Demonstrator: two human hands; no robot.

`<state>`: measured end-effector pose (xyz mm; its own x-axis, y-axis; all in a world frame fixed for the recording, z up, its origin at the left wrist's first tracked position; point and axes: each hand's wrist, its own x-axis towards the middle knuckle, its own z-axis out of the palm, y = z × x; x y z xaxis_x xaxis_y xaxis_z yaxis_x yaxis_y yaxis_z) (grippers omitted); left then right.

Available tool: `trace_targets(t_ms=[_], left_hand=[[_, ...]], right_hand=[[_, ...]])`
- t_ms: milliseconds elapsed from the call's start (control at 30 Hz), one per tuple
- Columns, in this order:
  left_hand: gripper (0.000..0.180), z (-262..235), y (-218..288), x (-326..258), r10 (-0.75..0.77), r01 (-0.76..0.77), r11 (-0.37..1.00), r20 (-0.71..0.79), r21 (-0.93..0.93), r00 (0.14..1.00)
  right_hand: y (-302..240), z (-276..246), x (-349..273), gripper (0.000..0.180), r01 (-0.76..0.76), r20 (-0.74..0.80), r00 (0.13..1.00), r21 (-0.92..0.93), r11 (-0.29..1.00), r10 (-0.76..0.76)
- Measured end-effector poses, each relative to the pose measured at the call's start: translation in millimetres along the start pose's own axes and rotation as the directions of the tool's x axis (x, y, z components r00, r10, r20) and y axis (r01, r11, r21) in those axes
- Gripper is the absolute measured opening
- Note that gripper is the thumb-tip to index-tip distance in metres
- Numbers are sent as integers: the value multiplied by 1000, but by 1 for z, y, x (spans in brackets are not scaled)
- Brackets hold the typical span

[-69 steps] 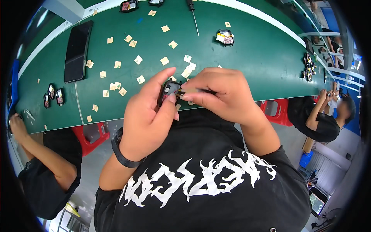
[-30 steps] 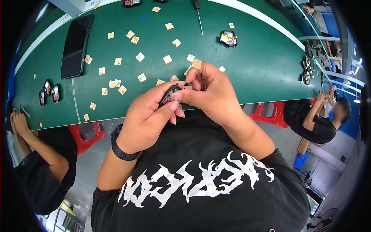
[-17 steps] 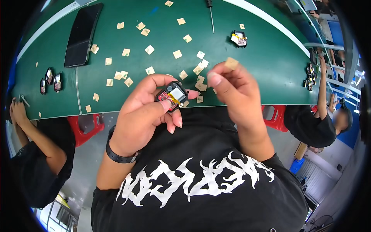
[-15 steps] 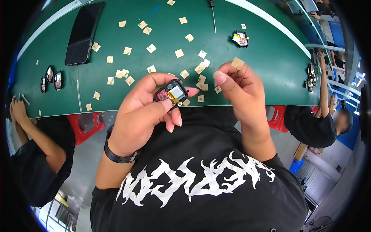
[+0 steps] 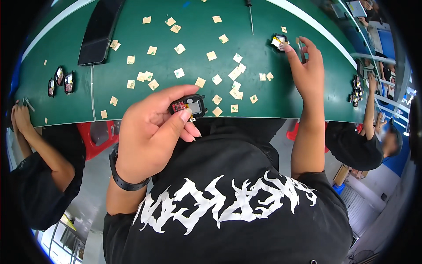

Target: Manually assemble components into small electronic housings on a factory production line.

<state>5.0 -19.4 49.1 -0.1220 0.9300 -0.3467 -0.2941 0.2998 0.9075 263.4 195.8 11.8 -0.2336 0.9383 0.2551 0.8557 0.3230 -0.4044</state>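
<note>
— Head view: what does your left hand [image 5: 151, 132] hold?

— Your left hand pinches a small black device [image 5: 190, 106] with its circuit board showing, over the near edge of the green worktop [image 5: 184, 48].

— And your right hand [image 5: 307, 66]?

— At two o'clock from the device, well apart, it holds a thin strip [image 5: 300, 49] between its fingertips, just beside a second black device [image 5: 278, 42] lying on the worktop. Tan paper squares [image 5: 216, 79] lie scattered between them.
</note>
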Motion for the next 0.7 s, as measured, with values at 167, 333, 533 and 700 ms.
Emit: trace_targets(t_ms=[167, 333, 533, 700], left_hand=[[37, -7, 7, -2, -23, 25, 996, 29, -82, 999], [50, -7, 14, -7, -4, 18, 974, 63, -226, 998], [55, -7, 19, -8, 69, -51, 992, 154, -115, 986], [54, -7, 22, -10, 95, -85, 995, 173, -61, 980]], right_hand=[[-5, 11, 1, 49, 63, -55, 996, -59, 996, -67], [-64, -27, -37, 15, 318, 21, 938, 352, 880, -347], [-105, -50, -58, 45, 630, 115, 686, 400, 665, -719], [-121, -55, -62, 42, 629, 152, 665, 415, 657, -732]])
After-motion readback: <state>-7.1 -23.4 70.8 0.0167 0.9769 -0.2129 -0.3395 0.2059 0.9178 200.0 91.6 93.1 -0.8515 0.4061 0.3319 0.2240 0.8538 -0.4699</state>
